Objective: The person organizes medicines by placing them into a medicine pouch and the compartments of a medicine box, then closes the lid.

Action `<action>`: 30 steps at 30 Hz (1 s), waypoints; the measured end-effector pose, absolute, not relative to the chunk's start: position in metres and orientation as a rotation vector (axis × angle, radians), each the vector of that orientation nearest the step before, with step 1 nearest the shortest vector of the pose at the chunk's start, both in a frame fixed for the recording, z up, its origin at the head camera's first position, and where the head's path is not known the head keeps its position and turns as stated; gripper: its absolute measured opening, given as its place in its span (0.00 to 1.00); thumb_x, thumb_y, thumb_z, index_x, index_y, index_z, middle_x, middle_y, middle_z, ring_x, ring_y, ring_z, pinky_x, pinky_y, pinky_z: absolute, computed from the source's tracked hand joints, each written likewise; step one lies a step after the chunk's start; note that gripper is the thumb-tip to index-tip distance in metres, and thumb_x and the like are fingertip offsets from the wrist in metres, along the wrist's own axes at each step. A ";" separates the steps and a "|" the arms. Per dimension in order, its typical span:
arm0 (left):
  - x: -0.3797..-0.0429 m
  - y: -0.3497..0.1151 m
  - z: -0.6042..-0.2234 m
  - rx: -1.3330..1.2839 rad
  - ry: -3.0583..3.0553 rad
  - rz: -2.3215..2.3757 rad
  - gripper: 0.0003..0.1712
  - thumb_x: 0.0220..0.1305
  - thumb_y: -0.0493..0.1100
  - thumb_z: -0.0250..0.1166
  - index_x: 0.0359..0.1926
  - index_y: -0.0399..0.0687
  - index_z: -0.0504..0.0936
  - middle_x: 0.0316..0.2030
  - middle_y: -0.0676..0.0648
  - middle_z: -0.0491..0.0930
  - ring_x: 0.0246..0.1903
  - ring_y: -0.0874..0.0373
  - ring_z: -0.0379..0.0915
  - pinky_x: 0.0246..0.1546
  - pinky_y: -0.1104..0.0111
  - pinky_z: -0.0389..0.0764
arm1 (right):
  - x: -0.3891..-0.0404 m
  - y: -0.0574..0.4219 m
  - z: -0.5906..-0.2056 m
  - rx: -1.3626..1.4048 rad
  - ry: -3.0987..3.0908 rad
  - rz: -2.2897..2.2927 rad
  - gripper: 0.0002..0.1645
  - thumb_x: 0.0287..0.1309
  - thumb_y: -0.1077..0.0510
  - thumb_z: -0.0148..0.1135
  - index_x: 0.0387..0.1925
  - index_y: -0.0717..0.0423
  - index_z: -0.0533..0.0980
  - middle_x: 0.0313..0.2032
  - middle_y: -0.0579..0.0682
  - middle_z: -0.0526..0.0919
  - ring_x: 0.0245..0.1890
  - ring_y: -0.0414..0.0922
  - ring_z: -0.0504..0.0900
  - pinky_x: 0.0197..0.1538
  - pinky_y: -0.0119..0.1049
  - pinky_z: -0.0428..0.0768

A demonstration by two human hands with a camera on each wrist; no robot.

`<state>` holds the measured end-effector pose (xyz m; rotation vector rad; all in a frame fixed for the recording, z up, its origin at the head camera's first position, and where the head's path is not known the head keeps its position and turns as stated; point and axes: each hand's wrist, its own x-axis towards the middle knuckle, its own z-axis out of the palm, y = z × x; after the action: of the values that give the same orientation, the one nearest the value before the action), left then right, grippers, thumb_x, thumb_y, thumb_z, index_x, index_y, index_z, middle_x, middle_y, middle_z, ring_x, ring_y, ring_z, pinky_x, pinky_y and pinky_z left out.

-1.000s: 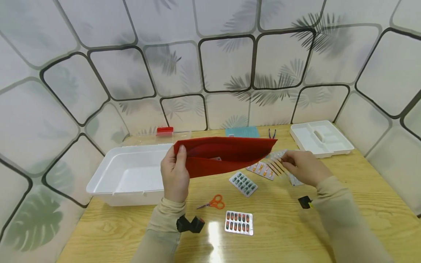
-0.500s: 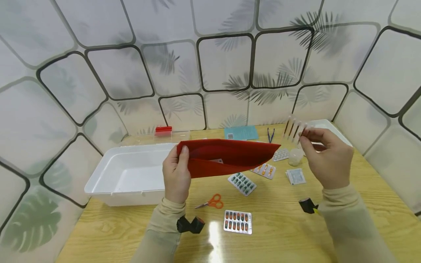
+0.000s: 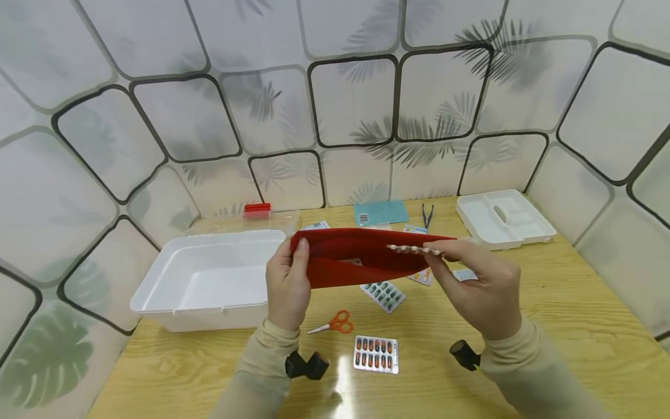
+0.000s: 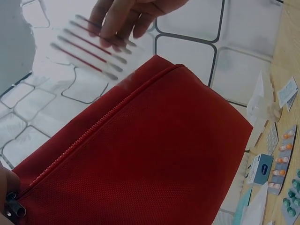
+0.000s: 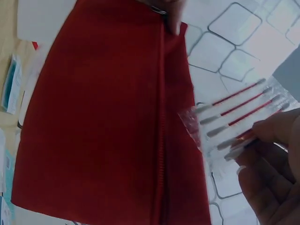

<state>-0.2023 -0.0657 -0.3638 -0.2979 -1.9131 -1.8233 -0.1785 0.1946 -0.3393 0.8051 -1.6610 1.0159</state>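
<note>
stretching between the hands [image 3: 289,285] [image 3: 484,285], a red pouch [image 3: 361,273]

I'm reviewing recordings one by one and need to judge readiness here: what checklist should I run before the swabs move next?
1. Left hand grips the red pouch: ok, at its end.
2. Pouch mouth open: ok, it gapes in the head view.
3. Right hand holds the swab packet: ok, pinched.
4. Packet free of the pouch's rim: cannot tell; they overlap in the right wrist view.
5. Table beneath free of loose items: not ok; orange-handled scissors and blister packs lie there.
</note>
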 end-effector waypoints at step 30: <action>-0.193 -0.059 -0.362 -0.556 -1.934 -1.666 0.13 0.72 0.36 0.52 0.48 0.42 0.82 0.38 0.45 0.84 0.38 0.51 0.81 0.36 0.59 0.83 | -0.183 0.195 -0.369 0.884 -2.458 0.243 0.14 0.47 0.66 0.71 0.36 0.47 0.81 0.32 0.45 0.86 0.27 0.43 0.84 0.27 0.44 0.82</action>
<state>-0.1934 -0.0588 -0.3622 -0.5562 -1.9339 -1.6659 -0.1827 0.1952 -0.3694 0.8840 -2.4575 0.2428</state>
